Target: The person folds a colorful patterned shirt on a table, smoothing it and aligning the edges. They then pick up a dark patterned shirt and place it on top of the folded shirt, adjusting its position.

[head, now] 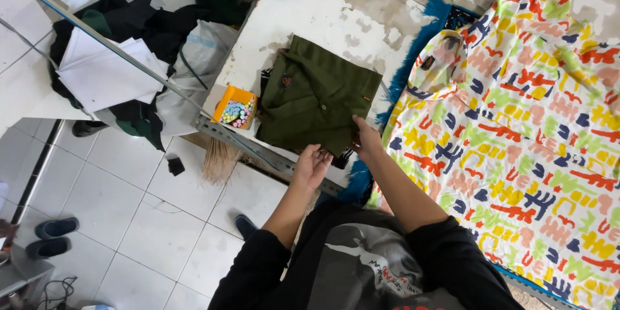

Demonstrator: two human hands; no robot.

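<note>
White worn table, tiled floor, folded green shirt

A folded dark green garment lies on the worn white tabletop, near its near edge. The right hand grips the near right corner of this garment. The left hand is just beside it at the near edge, palm up and fingers loose, holding nothing. Left of the garment stands a small orange box with coloured chalks inside. To the right, a shirt with a bright multicolour pattern is spread flat. Far left, white papers lie on dark clothes, above the tiled floor
</note>
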